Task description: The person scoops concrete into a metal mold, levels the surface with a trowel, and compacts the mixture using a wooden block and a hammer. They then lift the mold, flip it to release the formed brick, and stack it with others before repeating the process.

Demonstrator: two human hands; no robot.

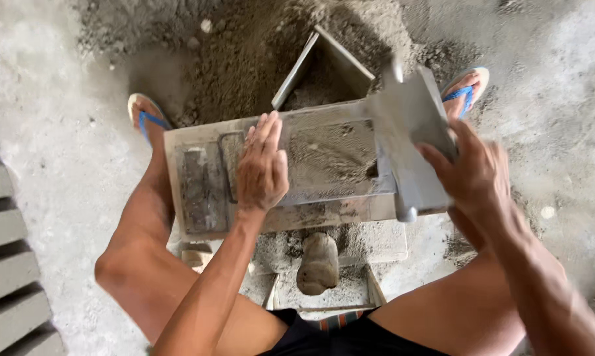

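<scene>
Right hand [475, 173] has a closed grip on the near edge of a flat grey metal plate [409, 138], tilted over the mould's right end. Plate looks stiff, heavy, gritty; best taken by its edges. Left hand [262, 165] lies open, palm flat on the sand-cement mix [330, 155] filling the rectangular mould box [205, 188]. More loose mix heaped on the floor [60, 158] beyond.
</scene>
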